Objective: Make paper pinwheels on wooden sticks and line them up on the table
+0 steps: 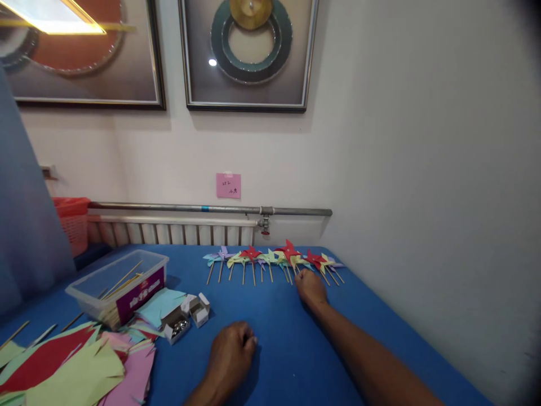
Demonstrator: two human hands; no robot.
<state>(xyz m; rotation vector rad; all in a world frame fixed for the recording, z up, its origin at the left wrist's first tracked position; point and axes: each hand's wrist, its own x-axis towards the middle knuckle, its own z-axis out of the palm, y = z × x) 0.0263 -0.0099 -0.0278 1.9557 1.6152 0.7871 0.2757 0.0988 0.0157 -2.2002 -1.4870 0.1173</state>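
Note:
My right hand [311,286] reaches to the far side of the blue table and is closed on the stick of a red pinwheel [289,251]. That pinwheel's paper head stands slightly higher than the others around it. A row of finished paper pinwheels [251,254] in red, yellow, green and purple lies along the far edge, their wooden sticks pointing toward me. Nearer to me, my left hand [230,352] rests as a loose fist over the table, with nothing showing in its fingers. Left of it are a small box of metal pins [176,328] and another open small box [198,310].
A clear plastic tub [143,260] with wooden sticks stands on the left. Cut paper sheets [71,372] in several colours are piled at the front left, and light blue sheets [160,305] lie beside the tub. A wall [422,197] borders the table's right side; pipes [177,208] run behind.

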